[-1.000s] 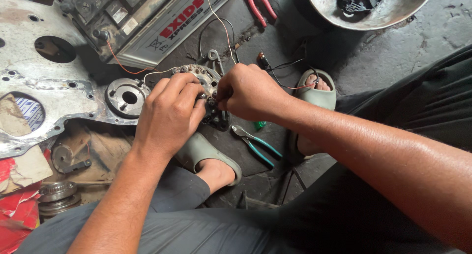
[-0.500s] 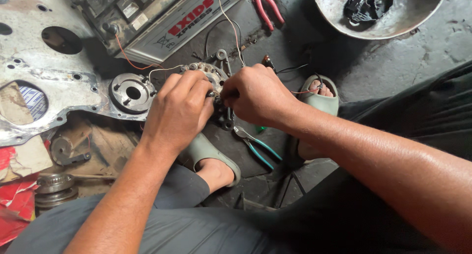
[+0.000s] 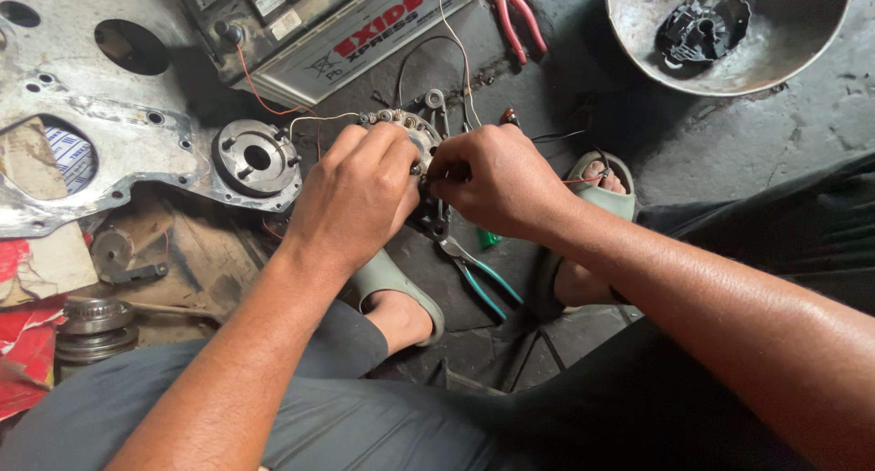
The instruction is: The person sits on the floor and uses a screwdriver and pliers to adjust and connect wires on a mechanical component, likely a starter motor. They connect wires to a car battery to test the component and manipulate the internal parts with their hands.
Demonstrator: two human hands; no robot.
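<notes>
My left hand [image 3: 355, 198] and my right hand [image 3: 497, 179] are closed together over a round metal alternator part [image 3: 406, 125] with wires running from it. The left hand grips its side; the right hand's fingertips pinch something small at its middle, hidden by the fingers. Thin wires [image 3: 437, 43] lead from the part up to a battery [image 3: 346, 25]. Teal-handled pliers [image 3: 478, 275] lie on the floor just below my hands. My feet in green sandals [image 3: 401, 289] rest under the work.
A large grey metal plate [image 3: 82, 116] with holes lies at left, beside a round flange [image 3: 255, 157]. Red-handled pliers [image 3: 519, 20] lie at top. A metal bowl [image 3: 638, 34] holding a black part sits top right. Pulleys [image 3: 91, 330] and red paper lie lower left.
The view has shifted slightly, so everything sits a little lower in the frame. Both hands stay on the round part, with the fingers working closer together.
</notes>
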